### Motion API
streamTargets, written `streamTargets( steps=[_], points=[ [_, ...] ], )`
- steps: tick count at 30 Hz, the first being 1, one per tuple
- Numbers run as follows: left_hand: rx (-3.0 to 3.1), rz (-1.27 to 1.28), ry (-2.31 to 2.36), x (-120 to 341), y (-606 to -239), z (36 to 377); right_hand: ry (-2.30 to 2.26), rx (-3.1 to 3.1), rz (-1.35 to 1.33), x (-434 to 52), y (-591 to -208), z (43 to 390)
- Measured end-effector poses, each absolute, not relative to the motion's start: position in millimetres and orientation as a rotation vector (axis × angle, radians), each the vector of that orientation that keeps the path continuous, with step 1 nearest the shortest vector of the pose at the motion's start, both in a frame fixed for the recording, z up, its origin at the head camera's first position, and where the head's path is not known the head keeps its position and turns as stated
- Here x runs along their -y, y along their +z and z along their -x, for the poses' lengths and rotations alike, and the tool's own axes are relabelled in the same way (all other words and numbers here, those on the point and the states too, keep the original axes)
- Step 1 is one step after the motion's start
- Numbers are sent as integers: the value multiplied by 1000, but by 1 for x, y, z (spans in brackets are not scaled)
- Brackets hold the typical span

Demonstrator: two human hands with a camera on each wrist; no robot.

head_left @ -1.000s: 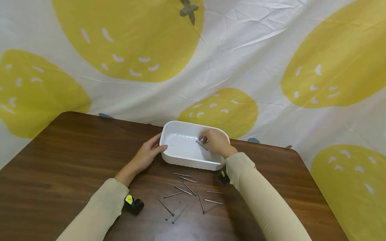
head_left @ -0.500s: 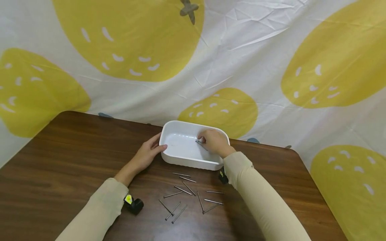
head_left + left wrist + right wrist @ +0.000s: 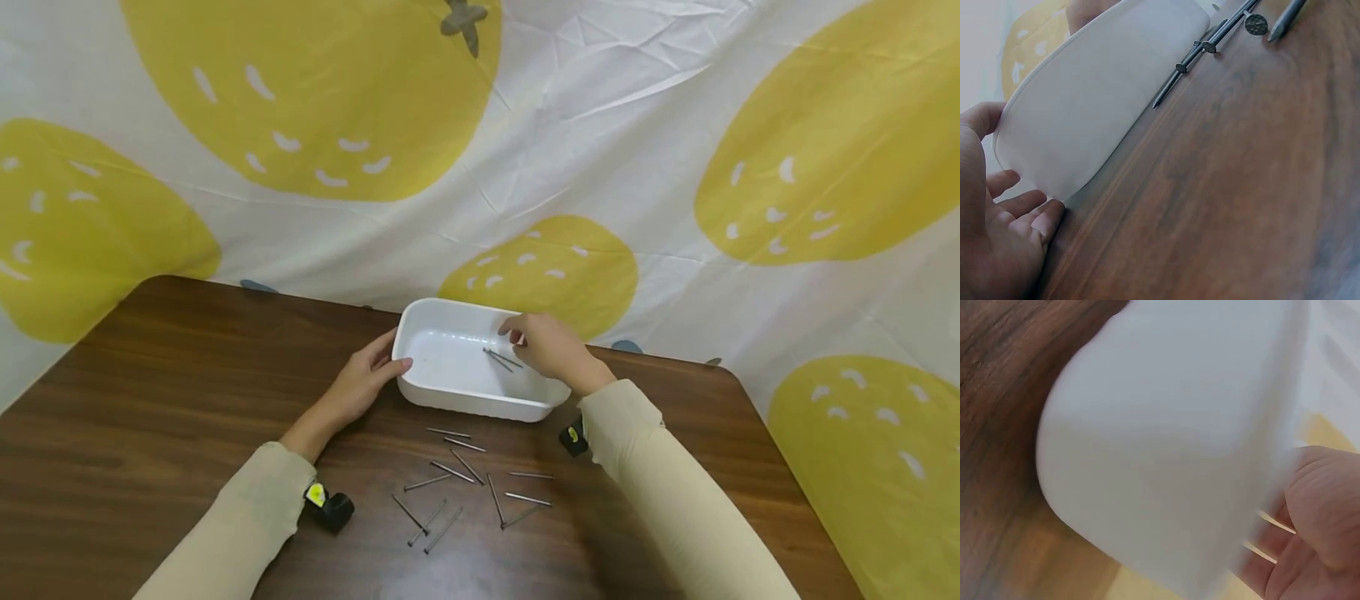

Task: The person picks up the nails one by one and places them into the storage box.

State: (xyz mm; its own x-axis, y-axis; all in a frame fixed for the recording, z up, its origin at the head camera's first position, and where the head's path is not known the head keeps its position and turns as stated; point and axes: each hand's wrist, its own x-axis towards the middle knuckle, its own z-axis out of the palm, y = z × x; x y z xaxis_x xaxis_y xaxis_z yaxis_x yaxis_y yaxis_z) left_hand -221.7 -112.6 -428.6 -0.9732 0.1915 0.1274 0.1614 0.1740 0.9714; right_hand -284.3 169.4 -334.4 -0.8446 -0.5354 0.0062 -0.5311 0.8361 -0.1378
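A white plastic tub (image 3: 480, 403) stands near the back of the table. My left hand (image 3: 357, 386) holds its left end, thumb over the rim and fingers against the outer wall; in the left wrist view, this hand (image 3: 1007, 231) shows bent fingers at the tub's corner. Two nails (image 3: 501, 360) lie inside on the tub floor. Over the tub's right end hovers my right hand (image 3: 551, 348), fingers loosely bent, no nail visible in them. The tub wall partly covers the right hand (image 3: 1313, 531) in its wrist view. Several loose nails (image 3: 493, 500) are scattered before the tub.
The dark wood table (image 3: 225, 367) reaches back to a hanging cloth (image 3: 360, 242) with yellow fruit prints. Black wrist cameras (image 3: 335, 511) are strapped at both cuffs. The nails on the tabletop lie between the two forearms.
My right hand has drawn back up and right from the tub floor, its fingers loosening off a nail, and two nails now show there. The left hand keeps its place on the tub.
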Motion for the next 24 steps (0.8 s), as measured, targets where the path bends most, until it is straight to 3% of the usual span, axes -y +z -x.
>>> streamTargets(
  steps=[16, 24],
  points=[
    [-2391, -386, 1984, 121, -427, 222, -199, -2939, 1206, -186, -297, 216],
    [-2384, -366, 1979, 124, -426, 224, -640, -2700, 1167, -199, -300, 181]
  ],
)
